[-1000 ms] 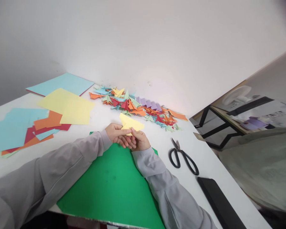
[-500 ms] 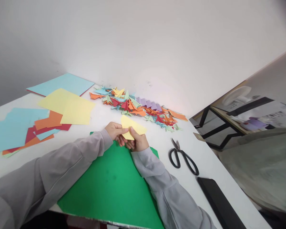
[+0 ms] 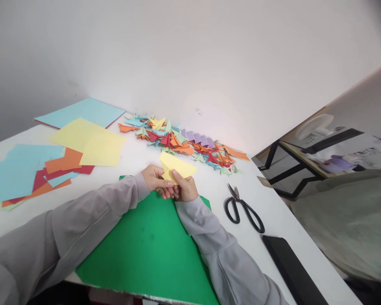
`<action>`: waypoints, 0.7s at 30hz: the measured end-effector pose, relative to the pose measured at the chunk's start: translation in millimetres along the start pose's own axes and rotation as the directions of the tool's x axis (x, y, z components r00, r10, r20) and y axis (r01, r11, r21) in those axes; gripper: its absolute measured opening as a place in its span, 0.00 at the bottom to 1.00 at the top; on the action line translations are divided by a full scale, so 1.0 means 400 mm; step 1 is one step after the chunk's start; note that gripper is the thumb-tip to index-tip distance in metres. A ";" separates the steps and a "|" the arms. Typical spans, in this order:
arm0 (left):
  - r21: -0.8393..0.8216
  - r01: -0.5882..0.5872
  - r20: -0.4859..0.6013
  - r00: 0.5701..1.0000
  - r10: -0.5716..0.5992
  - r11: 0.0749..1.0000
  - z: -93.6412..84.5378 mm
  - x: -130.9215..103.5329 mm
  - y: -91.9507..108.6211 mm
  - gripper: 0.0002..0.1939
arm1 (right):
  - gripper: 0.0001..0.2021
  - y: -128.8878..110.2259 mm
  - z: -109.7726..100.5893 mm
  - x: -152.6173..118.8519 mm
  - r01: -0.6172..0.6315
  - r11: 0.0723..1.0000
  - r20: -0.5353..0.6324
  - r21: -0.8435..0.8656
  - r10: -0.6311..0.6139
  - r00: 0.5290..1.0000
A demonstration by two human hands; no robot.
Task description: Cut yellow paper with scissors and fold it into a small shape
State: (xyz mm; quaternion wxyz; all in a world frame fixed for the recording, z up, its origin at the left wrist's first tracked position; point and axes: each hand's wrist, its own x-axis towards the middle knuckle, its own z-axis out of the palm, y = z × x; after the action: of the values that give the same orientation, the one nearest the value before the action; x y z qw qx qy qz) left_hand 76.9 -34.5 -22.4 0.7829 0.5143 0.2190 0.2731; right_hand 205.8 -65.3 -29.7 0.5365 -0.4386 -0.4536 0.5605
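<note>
Between my two hands is a folded piece of yellow paper [image 3: 178, 166], held above the far edge of a green mat [image 3: 149, 241]. My left hand [image 3: 155, 178] pinches its lower left part, thumb stretched along the bottom fold. My right hand [image 3: 186, 186] grips it from the right, with the thumb pressed on the front face. The other fingers of both hands curl underneath and are partly hidden. A long row of folded paper pieces [image 3: 184, 148] in many colours lies just beyond the hands.
Black-handled scissors [image 3: 244, 208] lie on the white table right of my right arm, near a long black object [image 3: 294, 269]. At left are yellow sheets [image 3: 98, 146], blue sheets [image 3: 25, 167], orange pieces [image 3: 65, 160] and a large light-blue sheet [image 3: 82, 111] by the wall.
My left thumb has shifted down and right along the yellow paper's lower edge. A small fold now shows at the paper's lower left. The things on the table stay put.
</note>
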 end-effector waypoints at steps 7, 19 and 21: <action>-0.019 -0.038 0.022 0.999 0.039 0.999 0.007 -0.011 0.008 0.15 | 0.28 0.002 -0.002 0.001 -0.026 0.996 0.127 0.080 0.016 0.992; 0.003 0.011 -0.079 0.997 -0.010 1.000 0.024 -0.001 0.011 0.19 | 0.30 0.013 -0.003 0.007 -0.048 0.997 0.069 0.057 0.044 0.997; -0.007 0.008 -0.081 0.997 -0.009 1.000 0.019 0.002 0.010 0.18 | 0.30 0.012 -0.003 0.006 -0.049 0.998 0.063 0.050 0.046 0.997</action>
State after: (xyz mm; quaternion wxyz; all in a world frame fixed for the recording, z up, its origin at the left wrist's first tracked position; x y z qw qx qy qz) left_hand 81.4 -37.9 -15.9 0.7763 0.4991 0.2521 0.2911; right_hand 205.8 -62.9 -34.4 0.5199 -0.4178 -0.4448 0.5977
